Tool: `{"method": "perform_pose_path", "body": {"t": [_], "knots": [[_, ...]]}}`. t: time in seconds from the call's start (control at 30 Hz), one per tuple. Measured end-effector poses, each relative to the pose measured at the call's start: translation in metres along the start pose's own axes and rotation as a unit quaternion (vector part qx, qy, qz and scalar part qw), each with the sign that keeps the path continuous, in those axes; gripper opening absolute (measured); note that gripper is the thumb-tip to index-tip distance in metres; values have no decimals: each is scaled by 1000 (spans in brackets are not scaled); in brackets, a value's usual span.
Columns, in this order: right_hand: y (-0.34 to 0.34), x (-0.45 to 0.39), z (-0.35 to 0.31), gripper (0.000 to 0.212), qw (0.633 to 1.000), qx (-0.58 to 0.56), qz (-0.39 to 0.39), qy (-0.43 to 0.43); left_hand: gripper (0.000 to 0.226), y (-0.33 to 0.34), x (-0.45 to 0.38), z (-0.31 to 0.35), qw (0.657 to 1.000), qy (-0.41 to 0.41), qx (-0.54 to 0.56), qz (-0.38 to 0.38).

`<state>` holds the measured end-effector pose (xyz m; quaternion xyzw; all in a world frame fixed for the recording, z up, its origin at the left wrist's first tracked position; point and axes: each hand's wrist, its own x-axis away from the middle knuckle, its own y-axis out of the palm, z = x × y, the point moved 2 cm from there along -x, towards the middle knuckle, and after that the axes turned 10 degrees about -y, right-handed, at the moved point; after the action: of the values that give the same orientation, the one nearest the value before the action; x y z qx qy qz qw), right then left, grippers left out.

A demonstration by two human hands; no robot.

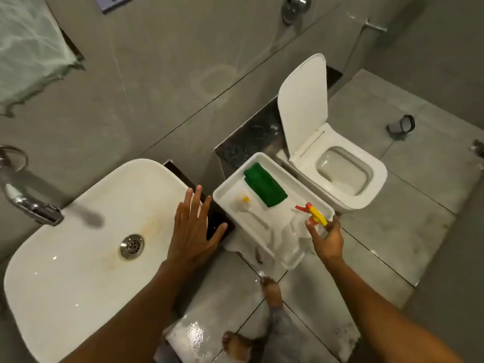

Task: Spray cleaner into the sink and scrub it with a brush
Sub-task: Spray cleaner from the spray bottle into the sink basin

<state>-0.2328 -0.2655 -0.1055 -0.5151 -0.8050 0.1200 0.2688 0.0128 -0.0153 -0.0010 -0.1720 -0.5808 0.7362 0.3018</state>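
A white sink (78,258) with a chrome drain (131,246) and brownish stains fills the lower left. My left hand (193,229) lies flat, fingers spread, over the sink's right rim. To the right, a white tray (264,163) holds a clear spray bottle (301,226) with a yellow and red trigger head, a white brush (245,203) with a yellow spot, and a folded green cloth (264,184). My right hand (327,239) hovers open right by the spray bottle's neck, fingers curled toward it but not closed.
A chrome tap (31,205) reaches over the sink from the left. A white toilet (340,174) with its lid up stands beyond the tray. The tiled floor is wet; my bare feet (272,292) stand below. A small dark cup (400,125) sits far right.
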Motion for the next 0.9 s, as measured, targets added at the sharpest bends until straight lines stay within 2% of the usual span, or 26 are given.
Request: {"method": "perform_pose_path", "body": {"t": [0.17, 0.3, 0.63, 0.83, 0.9], "knots": [[25, 3, 7, 71, 989, -111, 75, 65, 79, 10, -4, -7, 1000, -8, 12, 11], [37, -7, 14, 63, 984, -128, 101, 76, 75, 16, -8, -10, 999, -1, 23, 32], [49, -32, -10, 27, 982, -139, 132, 7, 74, 17, -6, -9, 999, -13, 21, 37], [43, -19, -53, 32, 955, -266, 132, -14, 79, 3, 6, -3, 999, -19, 29, 16], [44, -13, -69, 43, 944, -310, 109, -24, 80, -1, 14, -2, 999, -24, 40, 14]]}}
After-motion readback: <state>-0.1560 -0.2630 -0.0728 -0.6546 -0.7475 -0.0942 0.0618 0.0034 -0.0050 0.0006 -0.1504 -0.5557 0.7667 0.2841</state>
